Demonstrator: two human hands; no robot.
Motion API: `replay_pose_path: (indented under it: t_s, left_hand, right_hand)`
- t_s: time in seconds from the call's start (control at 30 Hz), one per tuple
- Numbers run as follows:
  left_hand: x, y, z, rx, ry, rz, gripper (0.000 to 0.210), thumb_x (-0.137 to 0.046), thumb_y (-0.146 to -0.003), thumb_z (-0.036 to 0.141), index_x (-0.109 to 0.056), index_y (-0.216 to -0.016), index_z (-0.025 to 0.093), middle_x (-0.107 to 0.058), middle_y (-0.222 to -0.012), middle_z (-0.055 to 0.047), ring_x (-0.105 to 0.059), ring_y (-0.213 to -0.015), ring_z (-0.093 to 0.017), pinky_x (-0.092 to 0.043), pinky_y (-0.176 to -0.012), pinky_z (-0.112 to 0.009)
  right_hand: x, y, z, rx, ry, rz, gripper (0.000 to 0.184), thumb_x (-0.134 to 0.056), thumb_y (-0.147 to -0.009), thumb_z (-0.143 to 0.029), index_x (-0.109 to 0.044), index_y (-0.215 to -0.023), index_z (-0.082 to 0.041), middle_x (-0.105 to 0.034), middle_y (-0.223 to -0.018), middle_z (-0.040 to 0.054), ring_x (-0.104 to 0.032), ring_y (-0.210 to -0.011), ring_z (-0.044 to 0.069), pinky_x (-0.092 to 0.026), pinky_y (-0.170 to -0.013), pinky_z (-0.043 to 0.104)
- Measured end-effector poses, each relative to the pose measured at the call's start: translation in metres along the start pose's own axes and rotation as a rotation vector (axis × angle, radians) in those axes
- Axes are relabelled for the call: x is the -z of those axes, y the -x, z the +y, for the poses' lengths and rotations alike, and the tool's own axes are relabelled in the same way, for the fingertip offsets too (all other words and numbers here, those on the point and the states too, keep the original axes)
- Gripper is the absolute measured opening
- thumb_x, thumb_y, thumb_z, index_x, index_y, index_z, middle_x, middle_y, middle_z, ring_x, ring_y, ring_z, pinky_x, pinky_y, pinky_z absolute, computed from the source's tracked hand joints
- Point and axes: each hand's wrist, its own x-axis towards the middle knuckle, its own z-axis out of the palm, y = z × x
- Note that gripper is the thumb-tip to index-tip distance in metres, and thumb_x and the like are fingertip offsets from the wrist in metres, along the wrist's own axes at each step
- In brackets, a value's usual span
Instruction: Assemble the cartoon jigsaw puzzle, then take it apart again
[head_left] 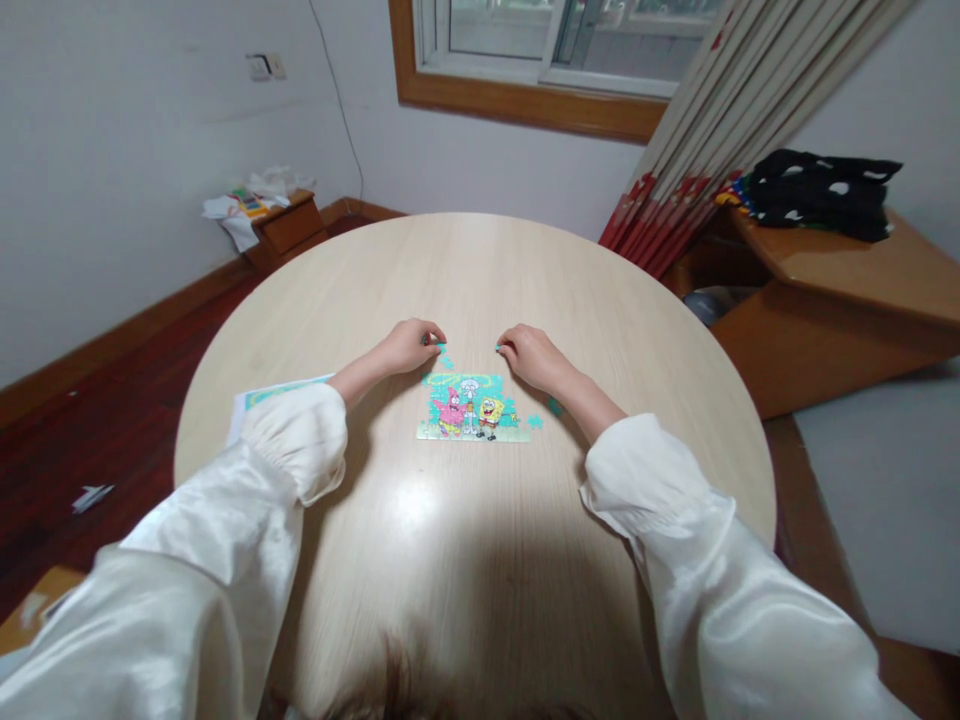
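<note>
While the left hand (411,346) pinches one teal piece (442,348), the right hand (531,356) pinches another (498,348).

Moderate, fairly even room light, with pale daylight at the window (495,40), top centre. From where I stand, a white glare spot marks the table (480,290), lower centre of the frame; a broad, soft-edged shadow spreads below and to its right. Shiny sleeves (202,560) catch highlights, lower left and lower right. The floor (142,430), far left, is dim. Wide-angle distortion tilts the cabinet (847,310), right; fine detail on the puzzle (471,408) is soft.
</note>
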Motion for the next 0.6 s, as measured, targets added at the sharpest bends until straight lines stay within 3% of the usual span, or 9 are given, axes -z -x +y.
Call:
replay_pose_path:
  t_s: [0.13, 0.3, 0.5, 0.6]
  left_hand:
    - [-0.003, -0.002, -0.005, -0.004, -0.01, 0.047, 0.022, -0.054, -0.073, 0.01, -0.071, -0.087, 0.012, -0.07, -0.085, -0.009, -0.059, -0.074, -0.015, -0.042, -0.074, -0.025]
    - [-0.007, -0.007, -0.004, 0.007, 0.071, -0.021, 0.025, -0.049, -0.08, 0.011, -0.068, -0.096, 0.007, -0.071, -0.097, -0.014, -0.062, -0.083, -0.015, -0.044, -0.079, -0.027]
    - [0.003, 0.016, 0.011, 0.094, 0.139, 0.072, 0.018, -0.053, -0.083, 0.017, -0.069, -0.084, 0.008, -0.071, -0.089, -0.013, -0.061, -0.082, -0.016, -0.044, -0.078, -0.028]
    - [0.009, 0.042, 0.025, 0.247, 0.465, -0.053, 0.025, -0.05, -0.089, 0.022, -0.067, -0.076, 0.01, -0.069, -0.079, -0.011, -0.059, -0.068, -0.012, -0.044, -0.068, -0.027]
  right_hand:
    - [-0.004, -0.004, 0.001, 0.043, 0.006, 0.047, 0.02, -0.05, -0.09, -0.014, -0.07, -0.09, -0.01, -0.068, -0.093, 0.0148, -0.062, -0.086, 0.02, -0.044, -0.081, 0.032]
    - [-0.008, -0.009, 0.008, 0.057, 0.033, 0.15, 0.019, -0.048, -0.09, -0.015, -0.066, -0.085, -0.012, -0.067, -0.089, 0.0138, -0.06, -0.082, 0.021, -0.044, -0.076, 0.032]
    - [-0.003, 0.002, -0.009, 0.102, -0.022, 0.281, 0.021, -0.04, -0.093, -0.018, -0.059, -0.084, -0.015, -0.063, -0.084, 0.011, -0.056, -0.076, 0.02, -0.041, -0.07, 0.032]
    - [0.001, 0.014, -0.036, 0.236, -0.013, 0.356, 0.022, -0.037, -0.096, -0.021, -0.057, -0.09, -0.016, -0.061, -0.087, 0.0097, -0.055, -0.077, 0.019, -0.041, -0.068, 0.03]
